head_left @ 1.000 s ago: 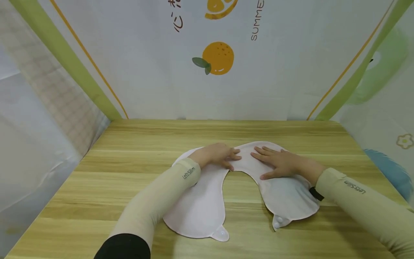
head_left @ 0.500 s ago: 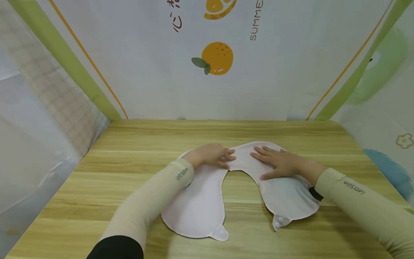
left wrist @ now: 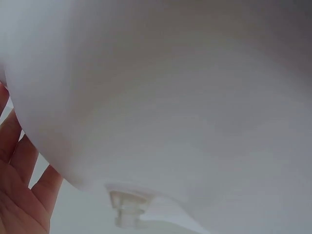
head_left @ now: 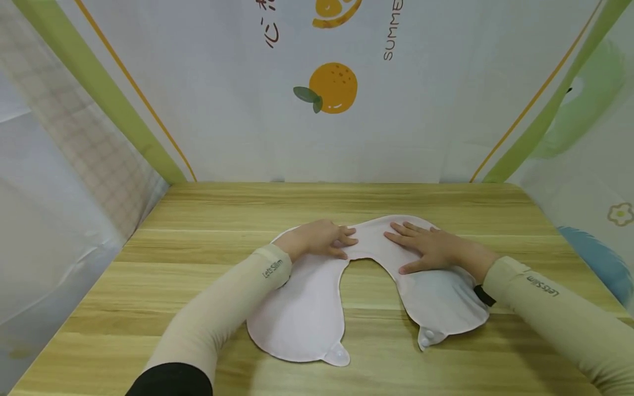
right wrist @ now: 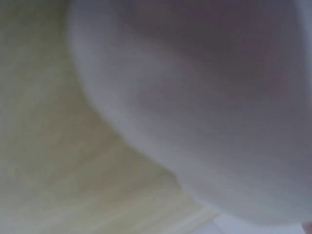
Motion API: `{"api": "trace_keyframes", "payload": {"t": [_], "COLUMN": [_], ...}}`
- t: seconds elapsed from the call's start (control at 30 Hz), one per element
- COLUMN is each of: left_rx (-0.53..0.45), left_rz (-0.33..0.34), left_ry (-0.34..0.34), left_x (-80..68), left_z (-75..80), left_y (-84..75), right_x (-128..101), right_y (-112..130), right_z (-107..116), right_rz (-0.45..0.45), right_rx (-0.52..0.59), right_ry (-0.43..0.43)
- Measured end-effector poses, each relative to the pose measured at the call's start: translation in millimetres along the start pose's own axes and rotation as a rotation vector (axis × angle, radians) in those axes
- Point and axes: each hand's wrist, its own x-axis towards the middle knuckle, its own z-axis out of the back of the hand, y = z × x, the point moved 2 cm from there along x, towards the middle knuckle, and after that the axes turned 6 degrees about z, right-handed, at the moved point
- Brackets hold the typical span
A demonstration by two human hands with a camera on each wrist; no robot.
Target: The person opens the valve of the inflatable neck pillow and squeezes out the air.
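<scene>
1. The step in hand looks like pressing and smoothing the U-shaped cushion (head_left: 369, 242); flat palms and even pressure, working from the bend outward along the 2 lobes, would probably do it best.
2. The left hand (head_left: 317, 239) lies on the left part of the bend, fingers extended and slightly apart, pinching nothing.
3. The right hand (head_left: 428, 248) rests on the right part of the bend, fingers and thumb spread wide; lighter pressure here would likely spare the fabric creases.
4. The cushion is slightly right of the middle of the desk (head_left: 198, 220), its bend toward the far edge, its 2 free ends toward the near edge.
5. It is pale pink, smooth across the left lobe (head_left: 297, 330), fuller and wrinkled across the right lobe (head_left: 446, 300).
6. The left tab (head_left: 338, 355) and right tab (head_left: 428, 336) carry small, clear, stud-like spots.
7. The left wrist view shows a clear fitting (left wrist: 129, 209), too blurred to identify.
</scene>
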Motion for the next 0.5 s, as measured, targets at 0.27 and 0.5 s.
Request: {"api": "trace_keyframes", "payload": {"t": [0.27,0.5], "left_rx": [-0.022,-0.015], "left_rz": [0.010,0.014], "left_ry": [0.006,0.003], "left_x": [-1.2,-3.6], "left_z": [-2.0,-0.7], "left_y": [2.1,1.9], "right_x": [-1.3,-1.3], "right_y": [0.1,0.7], "right_z": [0.3,0.9], "right_rz": [-0.002,0.001], "right_rx": [0.007,0.008], "right_ry": [-0.001,-0.006]}}
